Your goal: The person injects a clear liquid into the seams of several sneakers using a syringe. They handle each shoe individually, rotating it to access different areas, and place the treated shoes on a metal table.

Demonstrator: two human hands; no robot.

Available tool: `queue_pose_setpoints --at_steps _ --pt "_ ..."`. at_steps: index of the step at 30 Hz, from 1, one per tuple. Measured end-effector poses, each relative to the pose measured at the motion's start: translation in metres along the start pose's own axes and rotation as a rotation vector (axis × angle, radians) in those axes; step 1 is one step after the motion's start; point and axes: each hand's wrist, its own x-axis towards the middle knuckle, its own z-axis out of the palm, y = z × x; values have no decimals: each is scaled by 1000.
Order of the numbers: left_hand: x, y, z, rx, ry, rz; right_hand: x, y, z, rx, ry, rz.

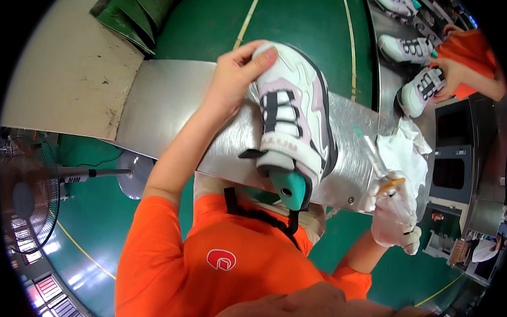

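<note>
My bare left hand (242,74) is closed on the toe of a white sneaker (305,104), thumb on top. The shoe has pale lilac panels, black lacing bands and a dark sole edge. It is tilted over the metal bench, its heel toward me. A teal shoe last (289,189) with a round hole shows in its opening. My right hand (395,219), in a whitish glove, is closed around a slim translucent tube-like tool (372,154) with a greenish tip. Something orange-yellow sits by its fingers. A crumpled white cloth (402,144) lies beside that hand.
The narrow metal bench (166,99) runs in front of me. Another person's hand (449,76) touches a sneaker (420,91) on the right-hand line, where more sneakers stand. A fan (26,198) stands at left, a beige panel (67,68) behind it.
</note>
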Motion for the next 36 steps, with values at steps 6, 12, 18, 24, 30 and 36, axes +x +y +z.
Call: queue_pose_setpoints --at_steps 6,12,18,24,30,36 --pt "-12 22 19 48 -240 114 -11 3 -4 -202 183 -274" --pt "-20 43 55 -27 -546 29 7 -17 43 -337 461 -321" --pt "-24 51 82 -6 -697 -5 31 -46 69 -646 465 -443" --pt "-29 52 101 69 -756 2 47 -67 94 -593 518 -432" --pt "-59 57 139 344 -640 321 45 -63 83 -705 655 -559" --pt "-59 45 159 482 -480 574 27 -57 68 -656 718 -525"
